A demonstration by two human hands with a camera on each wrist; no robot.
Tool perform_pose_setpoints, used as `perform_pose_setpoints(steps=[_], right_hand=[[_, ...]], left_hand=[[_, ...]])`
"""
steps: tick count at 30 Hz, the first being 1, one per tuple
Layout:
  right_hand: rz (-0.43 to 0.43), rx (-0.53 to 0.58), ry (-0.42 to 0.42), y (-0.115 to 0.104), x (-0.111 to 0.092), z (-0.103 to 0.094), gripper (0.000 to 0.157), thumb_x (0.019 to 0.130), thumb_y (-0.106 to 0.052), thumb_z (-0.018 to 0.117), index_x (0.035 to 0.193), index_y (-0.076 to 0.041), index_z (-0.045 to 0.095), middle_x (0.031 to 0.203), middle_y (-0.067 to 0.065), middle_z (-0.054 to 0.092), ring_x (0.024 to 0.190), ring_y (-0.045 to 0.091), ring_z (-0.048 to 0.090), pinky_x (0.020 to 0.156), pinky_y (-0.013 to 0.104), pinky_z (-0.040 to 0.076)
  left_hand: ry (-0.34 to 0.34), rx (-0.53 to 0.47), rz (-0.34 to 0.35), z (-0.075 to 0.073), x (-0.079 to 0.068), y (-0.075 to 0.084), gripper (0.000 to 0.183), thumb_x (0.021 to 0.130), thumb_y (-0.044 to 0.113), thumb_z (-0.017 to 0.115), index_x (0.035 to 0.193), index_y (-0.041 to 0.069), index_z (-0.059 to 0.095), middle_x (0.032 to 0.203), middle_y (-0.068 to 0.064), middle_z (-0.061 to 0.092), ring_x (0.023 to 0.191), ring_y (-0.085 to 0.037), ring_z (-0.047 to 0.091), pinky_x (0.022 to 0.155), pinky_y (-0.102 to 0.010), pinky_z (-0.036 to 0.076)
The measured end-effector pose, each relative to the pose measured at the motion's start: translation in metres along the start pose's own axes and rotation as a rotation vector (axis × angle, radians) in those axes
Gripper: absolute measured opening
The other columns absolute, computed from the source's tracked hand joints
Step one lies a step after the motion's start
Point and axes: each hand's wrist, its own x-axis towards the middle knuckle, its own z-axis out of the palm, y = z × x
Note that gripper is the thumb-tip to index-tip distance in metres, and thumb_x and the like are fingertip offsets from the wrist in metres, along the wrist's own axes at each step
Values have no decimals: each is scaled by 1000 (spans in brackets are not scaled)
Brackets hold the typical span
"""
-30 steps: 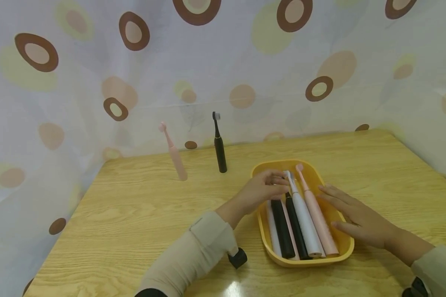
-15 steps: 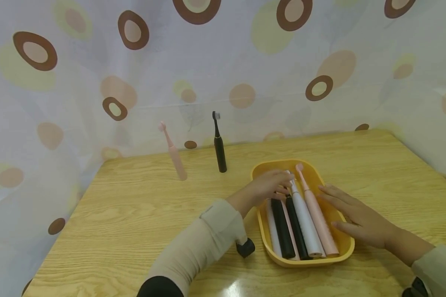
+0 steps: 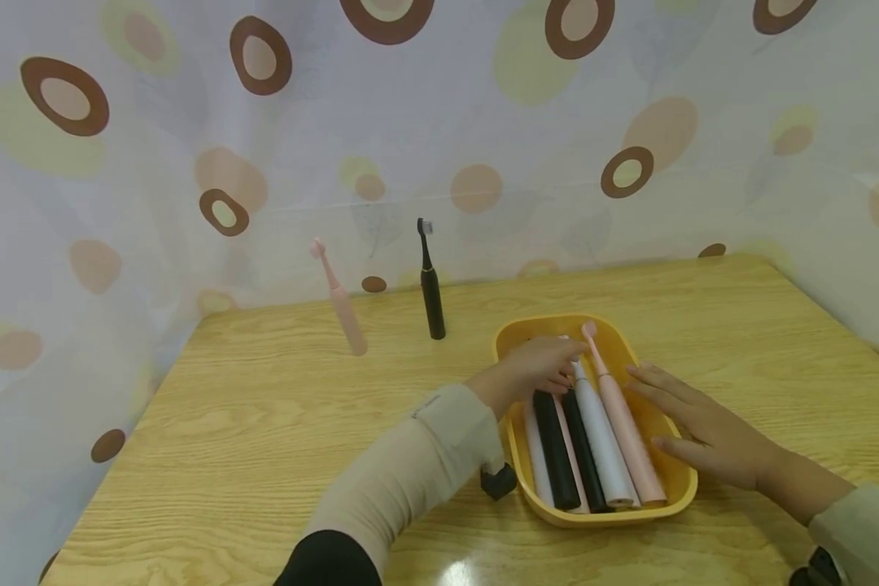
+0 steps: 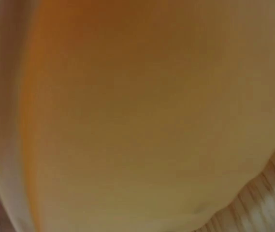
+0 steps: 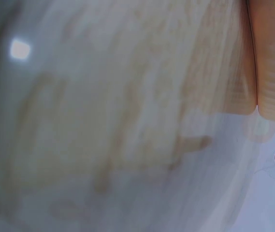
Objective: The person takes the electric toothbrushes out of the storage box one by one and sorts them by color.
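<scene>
Reaching farther across the yellow basket (image 3: 680,472), the left hand (image 3: 540,362) has slid right over the last second and now covers most of the head of the white toothbrush (image 3: 605,448). Fingers bent downward; can't tell if they pinch anything, wrist view is no help. Right hand (image 3: 706,427) unchanged: fingers straight, spread at the basket's right rim, holding nothing. White toothbrush lies in the basket, between the pink toothbrush (image 3: 632,439) and black handles (image 3: 555,448). Standing pink brush (image 3: 347,317) and standing black brush (image 3: 431,297) haven't moved, back of table (image 3: 264,439). Meaning: probably still at the reaching stage; nothing lifted out of the basket yet.
</scene>
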Motion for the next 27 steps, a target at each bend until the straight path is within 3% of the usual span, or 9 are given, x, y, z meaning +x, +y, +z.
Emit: perform_pose_setpoints(steps=[10,18,27], right_hand=[[3,6,-3,1,0,-1,62,81,-14,57,135,-5,27,139,10,21,128,17,9,97,14,5],[-8,5,-2,3,2,-1,62,80,-14,57,134,-5,28,139,10,21,128,17,9,97,13,5],[-1,18,-12,4,3,-4,63,80,-13,57,135,-5,27,139,10,21,128,15,9,97,13,5]], left_hand=[[19,47,-47,3,3,4,46,87,33,49,117,-2,49,108,-15,53,90,-23,55,75,-32,47],[-67,105,-49,-2,10,1,50,89,34,45,124,-2,42,115,-17,49,92,-20,55,73,-27,48],[-85,167,-27,-3,18,-2,41,88,31,48,115,1,52,111,-15,50,83,-16,55,66,-25,49]])
